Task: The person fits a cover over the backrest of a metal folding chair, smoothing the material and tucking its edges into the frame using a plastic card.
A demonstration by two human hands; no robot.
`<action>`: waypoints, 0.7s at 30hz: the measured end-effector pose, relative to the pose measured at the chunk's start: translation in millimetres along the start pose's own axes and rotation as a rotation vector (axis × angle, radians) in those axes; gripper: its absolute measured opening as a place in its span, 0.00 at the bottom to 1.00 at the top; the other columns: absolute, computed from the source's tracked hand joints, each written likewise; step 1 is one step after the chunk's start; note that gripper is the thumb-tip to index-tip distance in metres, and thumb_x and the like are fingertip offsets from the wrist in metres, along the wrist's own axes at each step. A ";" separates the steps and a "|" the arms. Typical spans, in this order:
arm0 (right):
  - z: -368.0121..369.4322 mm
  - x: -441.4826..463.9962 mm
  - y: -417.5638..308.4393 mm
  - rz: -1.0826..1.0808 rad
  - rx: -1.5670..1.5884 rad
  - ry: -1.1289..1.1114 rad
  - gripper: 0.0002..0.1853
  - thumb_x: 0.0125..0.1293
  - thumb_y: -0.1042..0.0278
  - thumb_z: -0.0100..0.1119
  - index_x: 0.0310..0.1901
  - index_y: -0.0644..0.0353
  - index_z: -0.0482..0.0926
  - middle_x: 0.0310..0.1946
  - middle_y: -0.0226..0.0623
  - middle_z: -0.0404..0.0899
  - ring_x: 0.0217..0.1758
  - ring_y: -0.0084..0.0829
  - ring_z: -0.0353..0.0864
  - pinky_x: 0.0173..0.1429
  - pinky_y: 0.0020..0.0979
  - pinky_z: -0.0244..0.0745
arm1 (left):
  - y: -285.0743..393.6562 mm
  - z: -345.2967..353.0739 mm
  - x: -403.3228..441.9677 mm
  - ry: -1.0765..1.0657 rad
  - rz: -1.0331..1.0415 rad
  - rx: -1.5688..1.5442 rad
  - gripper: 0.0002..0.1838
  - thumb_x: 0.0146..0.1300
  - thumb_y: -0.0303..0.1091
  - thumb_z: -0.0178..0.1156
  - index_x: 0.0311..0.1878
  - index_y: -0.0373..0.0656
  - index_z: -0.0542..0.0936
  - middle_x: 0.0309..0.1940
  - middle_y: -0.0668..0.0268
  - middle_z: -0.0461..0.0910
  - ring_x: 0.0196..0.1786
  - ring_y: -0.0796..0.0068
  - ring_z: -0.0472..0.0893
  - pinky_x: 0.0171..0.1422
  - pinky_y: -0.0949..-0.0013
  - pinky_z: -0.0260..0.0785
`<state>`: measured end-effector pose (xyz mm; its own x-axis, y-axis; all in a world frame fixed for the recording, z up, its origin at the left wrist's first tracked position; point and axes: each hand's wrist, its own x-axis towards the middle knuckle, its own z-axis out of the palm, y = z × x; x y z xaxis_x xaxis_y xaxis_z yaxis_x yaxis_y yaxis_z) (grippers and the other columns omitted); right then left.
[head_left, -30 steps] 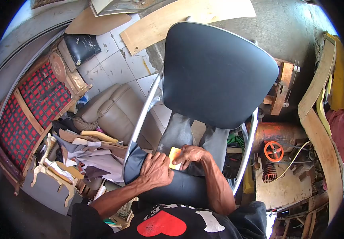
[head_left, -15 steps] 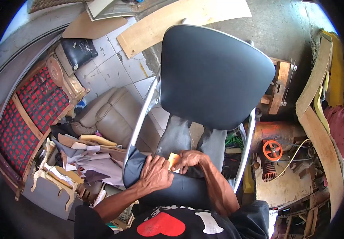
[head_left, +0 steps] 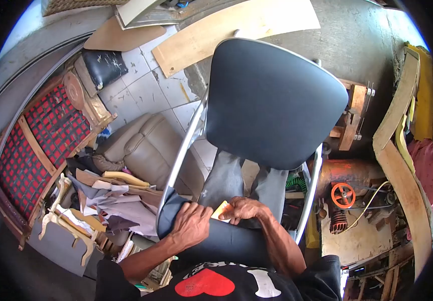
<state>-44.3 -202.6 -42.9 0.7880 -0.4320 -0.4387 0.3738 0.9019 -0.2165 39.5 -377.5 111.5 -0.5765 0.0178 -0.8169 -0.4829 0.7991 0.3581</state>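
A chair with a metal tube frame [head_left: 182, 145] stands before me, its large black padded panel [head_left: 276, 100] on the far side. Closest to my body is a second black padded part [head_left: 234, 243] with a loose fold of black cover [head_left: 170, 213] at its left end. My left hand [head_left: 193, 221] has its fingers curled over the upper edge of this cover. Just right of it, my right hand [head_left: 247, 209] is closed on a small flat yellow-and-white piece [head_left: 221, 209], held against the same edge. What kind of thing that piece is, I cannot make out.
Left are a brown cushioned seat [head_left: 151, 145], fabric scraps [head_left: 108, 200] and a frame with red-black webbing [head_left: 40, 133]. An orange compressor [head_left: 343, 194] is at right, near a curved wooden piece [head_left: 402, 175]. A long board [head_left: 226, 37] lies beyond the chair.
My right hand has shifted slightly right with the yellow-and-white piece, which is now tilted differently. The gap between my hands is a little wider. The whole view has moved slightly.
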 end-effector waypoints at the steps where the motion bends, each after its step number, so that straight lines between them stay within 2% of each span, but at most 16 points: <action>1: 1.8 -1.2 2.0 0.005 0.001 -0.010 0.25 0.67 0.44 0.69 0.46 0.63 0.88 0.32 0.39 0.87 0.35 0.27 0.86 0.43 0.31 0.80 | -1.0 -5.0 -7.6 0.022 0.028 0.078 0.08 0.57 0.32 0.60 0.39 0.42 0.80 0.34 0.61 0.79 0.44 0.61 0.78 0.53 0.57 0.66; 2: 0.2 -0.9 2.6 0.026 0.026 -0.025 0.25 0.67 0.45 0.69 0.47 0.63 0.88 0.33 0.39 0.87 0.35 0.27 0.85 0.43 0.31 0.80 | -5.8 -10.7 -17.4 -0.038 -0.003 0.110 0.14 0.53 0.32 0.64 0.44 0.42 0.81 0.39 0.61 0.79 0.48 0.60 0.77 0.58 0.55 0.65; 5: -0.2 4.9 13.3 0.009 0.119 -0.067 0.24 0.66 0.45 0.70 0.44 0.63 0.88 0.32 0.38 0.88 0.34 0.26 0.85 0.41 0.31 0.79 | -18.2 -24.7 -25.2 0.059 0.095 0.240 0.14 0.54 0.35 0.64 0.44 0.42 0.81 0.40 0.62 0.79 0.51 0.61 0.77 0.61 0.54 0.64; 7: -3.8 -0.1 1.1 0.023 0.047 -0.026 0.23 0.66 0.44 0.71 0.39 0.62 0.87 0.28 0.34 0.85 0.30 0.25 0.82 0.37 0.31 0.74 | -22.2 -24.4 -23.1 0.038 0.102 0.253 0.13 0.56 0.36 0.64 0.44 0.43 0.82 0.40 0.62 0.78 0.52 0.61 0.77 0.63 0.53 0.62; 8: 1.0 -6.5 -3.3 0.002 0.154 0.005 0.24 0.65 0.43 0.71 0.34 0.61 0.86 0.23 0.29 0.81 0.26 0.23 0.77 0.33 0.32 0.69 | -22.7 -24.2 -19.8 -0.015 0.077 0.215 0.12 0.58 0.37 0.63 0.43 0.42 0.81 0.40 0.61 0.78 0.51 0.61 0.77 0.62 0.53 0.62; 12: -6.1 8.1 5.7 -0.006 0.006 -0.059 0.24 0.65 0.43 0.71 0.35 0.62 0.85 0.22 0.27 0.79 0.25 0.21 0.76 0.32 0.32 0.69 | -16.2 -30.2 -4.5 -0.131 -0.025 0.148 0.11 0.61 0.38 0.61 0.40 0.40 0.81 0.37 0.57 0.77 0.48 0.59 0.76 0.56 0.52 0.62; 15: -5.0 7.6 0.1 0.046 -0.008 -0.040 0.24 0.66 0.44 0.70 0.36 0.63 0.85 0.23 0.28 0.80 0.25 0.21 0.77 0.32 0.32 0.69 | -19.2 -25.8 1.0 -0.112 -0.040 0.155 0.12 0.60 0.39 0.61 0.38 0.39 0.80 0.36 0.57 0.76 0.46 0.58 0.75 0.52 0.52 0.61; 17: -4.1 2.7 -8.3 0.022 0.052 -0.038 0.23 0.67 0.45 0.69 0.36 0.63 0.85 0.23 0.28 0.81 0.25 0.20 0.78 0.32 0.31 0.70 | -21.7 -23.8 1.4 -0.118 -0.033 0.177 0.12 0.59 0.39 0.61 0.38 0.39 0.80 0.36 0.57 0.76 0.46 0.58 0.75 0.51 0.52 0.61; 20: -3.1 5.7 -11.4 0.067 -0.061 -0.053 0.23 0.67 0.47 0.69 0.40 0.64 0.85 0.27 0.31 0.84 0.28 0.22 0.82 0.35 0.30 0.75 | -22.4 -23.3 0.4 -0.122 -0.023 0.186 0.12 0.58 0.39 0.61 0.38 0.39 0.80 0.36 0.57 0.76 0.46 0.58 0.75 0.51 0.52 0.61; 21: -0.2 3.2 -14.0 0.050 -0.095 0.006 0.23 0.67 0.47 0.69 0.43 0.65 0.85 0.29 0.33 0.85 0.30 0.24 0.83 0.37 0.31 0.77 | -23.1 -23.8 0.3 -0.130 -0.019 0.180 0.12 0.57 0.38 0.61 0.38 0.39 0.81 0.37 0.57 0.76 0.46 0.59 0.75 0.51 0.53 0.61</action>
<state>-47.2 -216.6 -41.5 0.8016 -0.3863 -0.4562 0.2854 0.9179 -0.2757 34.8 -410.2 113.8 -0.4727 0.0699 -0.8784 -0.3607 0.8942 0.2652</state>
